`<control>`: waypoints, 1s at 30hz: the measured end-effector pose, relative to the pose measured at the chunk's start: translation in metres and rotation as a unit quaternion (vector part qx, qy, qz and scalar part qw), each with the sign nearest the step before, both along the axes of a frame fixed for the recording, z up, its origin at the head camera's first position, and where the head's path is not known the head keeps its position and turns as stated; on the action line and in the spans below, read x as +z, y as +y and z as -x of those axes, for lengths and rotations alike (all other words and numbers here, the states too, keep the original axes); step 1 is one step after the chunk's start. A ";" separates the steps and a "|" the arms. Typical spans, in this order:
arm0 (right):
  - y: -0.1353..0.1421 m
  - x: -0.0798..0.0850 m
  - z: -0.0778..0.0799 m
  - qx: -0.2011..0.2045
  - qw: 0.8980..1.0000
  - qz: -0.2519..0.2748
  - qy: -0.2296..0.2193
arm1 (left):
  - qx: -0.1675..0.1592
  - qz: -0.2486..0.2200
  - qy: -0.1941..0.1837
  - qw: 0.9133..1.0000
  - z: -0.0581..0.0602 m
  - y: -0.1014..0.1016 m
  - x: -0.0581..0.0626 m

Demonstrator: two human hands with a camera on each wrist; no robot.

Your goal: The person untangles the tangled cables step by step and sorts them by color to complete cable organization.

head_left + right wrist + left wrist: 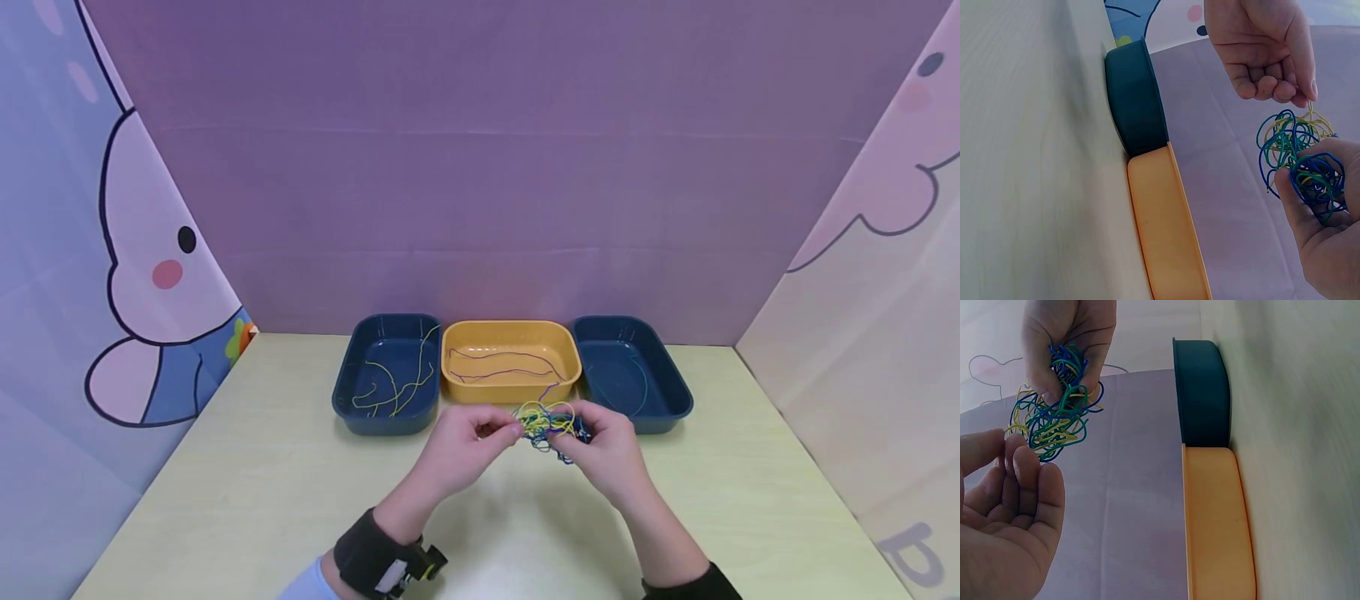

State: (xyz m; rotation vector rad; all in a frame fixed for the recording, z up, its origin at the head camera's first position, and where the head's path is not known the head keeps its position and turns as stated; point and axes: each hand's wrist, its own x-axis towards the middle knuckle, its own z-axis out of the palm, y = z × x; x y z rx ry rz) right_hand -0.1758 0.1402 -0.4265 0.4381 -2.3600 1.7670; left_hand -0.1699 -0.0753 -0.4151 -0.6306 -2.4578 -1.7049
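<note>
A tangled bundle of thin cords (538, 419) in yellow, green and blue hangs above the table, in front of the trays. My right hand (606, 450) grips the bundle between thumb and fingers. On its other side, my left hand (467, 446) pinches a yellow strand (1311, 107) at the bundle's edge between thumb and index finger. In the left wrist view the loops of the bundle (1054, 428) spill out below the right hand's fingertips. A purple strand (551, 390) sticks up from the top, overlapping the yellow tray in the head view.
Three trays stand in a row against the purple backdrop (510, 183). The left blue tray (386, 427) holds yellow strands, the yellow tray (510, 392) purple ones, and the right blue tray (671, 408) a bluish-green one. Printed cloth walls flank the pale table (247, 500).
</note>
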 end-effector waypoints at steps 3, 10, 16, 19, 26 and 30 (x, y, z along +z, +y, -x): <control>-0.001 0.001 0.000 0.001 1.000 0.000 0.001 | 0.004 0.004 -0.008 1.000 0.000 -0.001 0.000; 0.000 0.002 0.000 0.000 1.000 0.004 -0.012 | 0.018 0.012 -0.013 1.000 0.000 -0.002 0.003; 0.001 0.003 0.001 0.007 1.000 0.005 -0.017 | 0.030 0.013 -0.021 0.999 -0.001 -0.002 0.005; 0.002 0.004 0.002 0.005 1.000 -0.001 -0.016 | 0.028 0.011 -0.015 0.999 0.000 -0.004 0.007; 0.007 0.005 0.003 -0.007 1.000 -0.015 -0.007 | 0.009 -0.005 -0.011 1.000 0.000 -0.012 0.010; 0.010 0.006 0.004 -0.012 1.000 -0.020 0.000 | -0.004 -0.021 -0.013 1.000 -0.003 -0.015 0.016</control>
